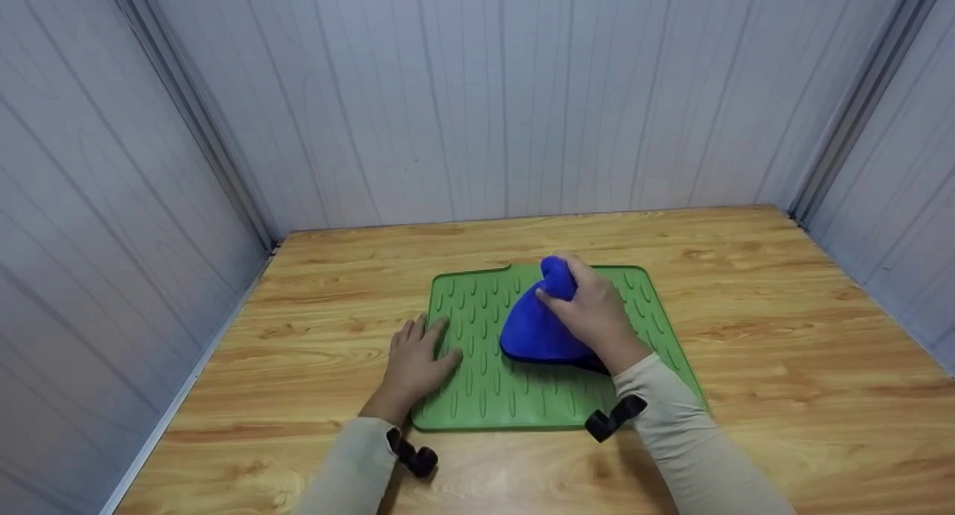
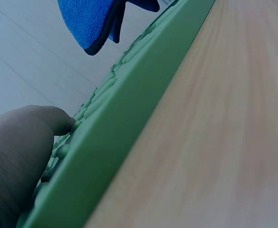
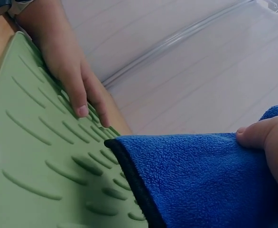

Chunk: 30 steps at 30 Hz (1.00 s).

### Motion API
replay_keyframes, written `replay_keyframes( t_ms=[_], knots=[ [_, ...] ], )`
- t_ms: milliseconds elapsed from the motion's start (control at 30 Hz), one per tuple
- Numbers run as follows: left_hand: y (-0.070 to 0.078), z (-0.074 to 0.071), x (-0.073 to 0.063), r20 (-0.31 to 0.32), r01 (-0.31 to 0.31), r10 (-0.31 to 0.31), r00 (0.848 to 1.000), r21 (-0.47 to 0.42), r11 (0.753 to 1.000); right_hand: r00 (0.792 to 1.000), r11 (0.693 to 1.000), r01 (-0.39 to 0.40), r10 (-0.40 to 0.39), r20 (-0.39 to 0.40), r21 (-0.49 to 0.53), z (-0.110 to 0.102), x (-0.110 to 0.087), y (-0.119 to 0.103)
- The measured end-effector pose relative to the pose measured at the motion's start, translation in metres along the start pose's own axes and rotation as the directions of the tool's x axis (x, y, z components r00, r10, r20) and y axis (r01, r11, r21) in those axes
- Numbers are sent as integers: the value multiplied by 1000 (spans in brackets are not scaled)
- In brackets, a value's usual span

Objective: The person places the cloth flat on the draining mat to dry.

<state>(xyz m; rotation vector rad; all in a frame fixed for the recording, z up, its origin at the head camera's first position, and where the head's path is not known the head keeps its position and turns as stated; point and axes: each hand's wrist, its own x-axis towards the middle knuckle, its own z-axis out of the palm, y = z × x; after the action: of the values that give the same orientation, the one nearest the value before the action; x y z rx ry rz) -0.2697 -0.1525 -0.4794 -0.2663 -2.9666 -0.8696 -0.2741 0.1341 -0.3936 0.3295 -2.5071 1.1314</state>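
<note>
A green ridged mat (image 1: 485, 414) lies on the wooden table. My right hand (image 1: 600, 313) grips a blue towel (image 1: 537, 328) with dark edging, its upper end bunched in the fingers and its lower part hanging over the mat. In the right wrist view the thumb presses on the towel (image 3: 196, 175), and the towel's shadow falls on the ridges below. At the mat's left edge my left hand (image 1: 418, 362) rests with fingers spread. The left wrist view shows its thumb (image 2: 39, 121) at the ridged top of the mat, with a corner of the towel (image 2: 89, 23) up above.
The wooden table (image 1: 313, 336) extends round the mat on every side. Pale panelled walls (image 1: 477, 104) stand behind it and at both sides. A black band with a small device (image 1: 615, 418) is on each wrist, over the light sleeves.
</note>
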Motion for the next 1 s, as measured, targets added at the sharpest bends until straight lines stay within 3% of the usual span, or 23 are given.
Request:
replay_keyframes(
  t_ms=[167,667,1000],
  knots=[
    [0,0,0,6,15,-15,1000,10,1000,1000,1000,20,-20,-17,21,11,-4,7],
    [0,0,0,-1,10,-10,1000,6,1000,999,999,-10,9,49,31,33,-12,26],
    [1,0,0,10,21,-21,1000,-1,1000,986,997,-76,77,150,-14,38,-15,34]
  ],
)
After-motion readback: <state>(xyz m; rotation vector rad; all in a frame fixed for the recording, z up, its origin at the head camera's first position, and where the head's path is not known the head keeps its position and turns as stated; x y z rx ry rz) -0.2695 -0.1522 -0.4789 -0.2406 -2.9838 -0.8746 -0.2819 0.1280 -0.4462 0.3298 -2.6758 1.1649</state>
